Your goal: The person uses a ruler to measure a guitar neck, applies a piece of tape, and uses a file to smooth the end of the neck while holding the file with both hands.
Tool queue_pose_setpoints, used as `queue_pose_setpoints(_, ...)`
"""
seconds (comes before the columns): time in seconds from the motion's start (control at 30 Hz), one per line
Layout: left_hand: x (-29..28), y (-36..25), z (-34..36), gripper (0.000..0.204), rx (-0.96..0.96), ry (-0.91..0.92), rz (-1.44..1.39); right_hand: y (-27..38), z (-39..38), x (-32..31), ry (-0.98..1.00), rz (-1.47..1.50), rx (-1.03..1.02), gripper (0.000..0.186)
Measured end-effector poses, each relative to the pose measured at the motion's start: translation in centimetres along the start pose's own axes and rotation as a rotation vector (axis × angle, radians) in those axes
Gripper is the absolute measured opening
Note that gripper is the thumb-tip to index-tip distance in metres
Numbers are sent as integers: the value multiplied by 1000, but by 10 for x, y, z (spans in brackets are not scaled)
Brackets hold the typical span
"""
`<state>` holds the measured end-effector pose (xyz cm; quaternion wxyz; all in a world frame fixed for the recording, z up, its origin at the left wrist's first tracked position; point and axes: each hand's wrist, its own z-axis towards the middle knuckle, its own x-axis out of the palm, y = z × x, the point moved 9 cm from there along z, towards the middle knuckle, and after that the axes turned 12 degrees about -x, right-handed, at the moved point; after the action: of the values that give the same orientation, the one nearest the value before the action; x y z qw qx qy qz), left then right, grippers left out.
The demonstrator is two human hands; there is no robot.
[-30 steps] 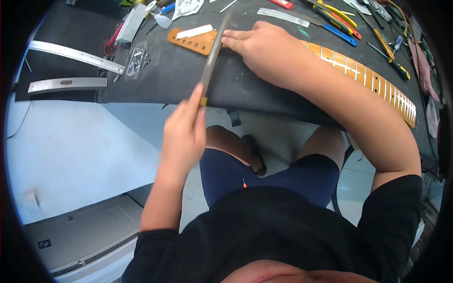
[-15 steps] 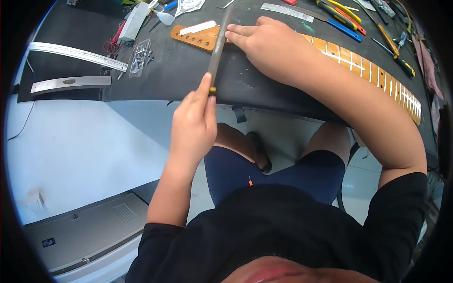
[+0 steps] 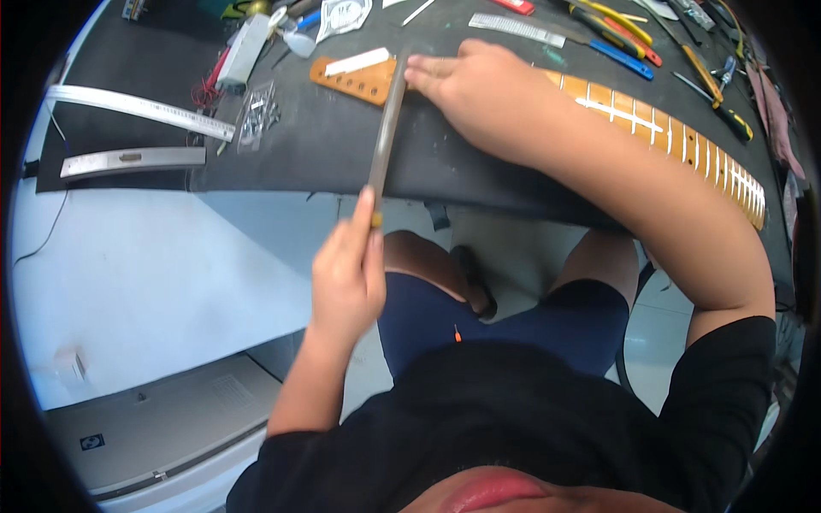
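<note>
My left hand (image 3: 349, 278) is closed round the handle of a long, narrow metal file (image 3: 387, 137), its index finger stretched along the tool. The file points away from me, its far end lying across the guitar neck beside the headstock (image 3: 363, 84). My right hand (image 3: 483, 90) lies over the wooden guitar neck (image 3: 718, 158) and holds it down. Its extended fingertips are at the file's far end; the thumb is hidden. White strips run across the neck at the frets, and a white strip (image 3: 357, 61) rests on the headstock.
On the dark bench (image 3: 282, 167) at left are a steel ruler (image 3: 141, 107), a curved metal bar (image 3: 132, 161) and a clear bag of small hardware (image 3: 256, 115). A blue-handled tool (image 3: 620, 60), a screwdriver (image 3: 734, 121) and other hand tools lie at the far right.
My left hand has drawn the file back toward me, so its far end is now near my right fingertips. My right hand and the neck stay nearly in place.
</note>
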<state>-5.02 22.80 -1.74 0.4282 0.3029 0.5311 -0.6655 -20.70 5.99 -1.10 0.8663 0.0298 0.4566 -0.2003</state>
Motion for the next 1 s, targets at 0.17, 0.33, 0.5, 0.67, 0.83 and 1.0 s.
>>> queue_pose_setpoints(0.17,4,-14,20,53,-48,38,50,-3,-3,-5,-4,-9,6,41)
queue_pose_setpoints(0.33,-2,-14,15,52,-91,27,-30,4,0,1,48,33,19,42)
queue_pose_setpoints(0.5,-11,-12,-4,48,-56,45,-7,-4,-1,-2,83,54,39,44)
queue_pose_setpoints(0.67,-8,-24,38,51,-111,86,3,0,1,1,69,32,17,44)
queue_pose_setpoints(0.83,-26,-26,-7,48,6,27,-6,2,-1,2,76,77,34,43)
queue_pose_setpoints(1.0,-6,-23,62,48,-214,169,18,-5,2,-1,80,81,74,41)
